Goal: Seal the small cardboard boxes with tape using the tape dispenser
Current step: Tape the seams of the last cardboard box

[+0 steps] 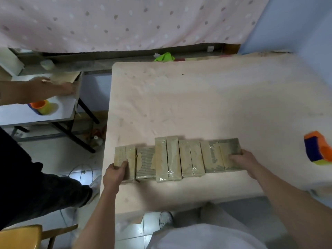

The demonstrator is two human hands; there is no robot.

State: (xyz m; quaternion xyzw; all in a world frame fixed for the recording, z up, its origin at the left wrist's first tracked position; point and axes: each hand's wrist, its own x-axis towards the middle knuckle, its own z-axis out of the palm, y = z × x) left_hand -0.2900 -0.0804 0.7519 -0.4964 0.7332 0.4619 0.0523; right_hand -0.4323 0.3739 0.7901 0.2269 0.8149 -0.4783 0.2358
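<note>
A row of small cardboard boxes (177, 159) lies flat on the near part of the table (206, 97), set side by side and touching, with clear tape glinting on several top faces. The boxes are not aligned: the middle pair sits further from the person than its neighbours, and the second box from the left shows a torn, ribbed patch on its top. The left hand (115, 172) grasps the leftmost box, thumb curled over its top face and the remaining fingers hidden below the box's outer edge. The right hand (243, 159) clasps the rightmost box at the opposite end of the row, fingers bent over the top face and palm against the outer side. Both forearms extend from the bottom of the view toward the two ends of the row. The tape dispenser (318, 150), orange, blue and yellow, rests on the table at the right edge of the view, well apart from the boxes and from the right hand. The table surface is pale pink with faint scuff marks. To the left, beyond the table, a smaller side table (59, 108) carries a second dispenser (42, 106) in the same colours; another person's hand (53, 86) rests on an open carton (71, 79) at its far side. A spotted pink curtain (125, 22) hangs behind. A yellow chair (21, 236) occupies the lower left corner.
</note>
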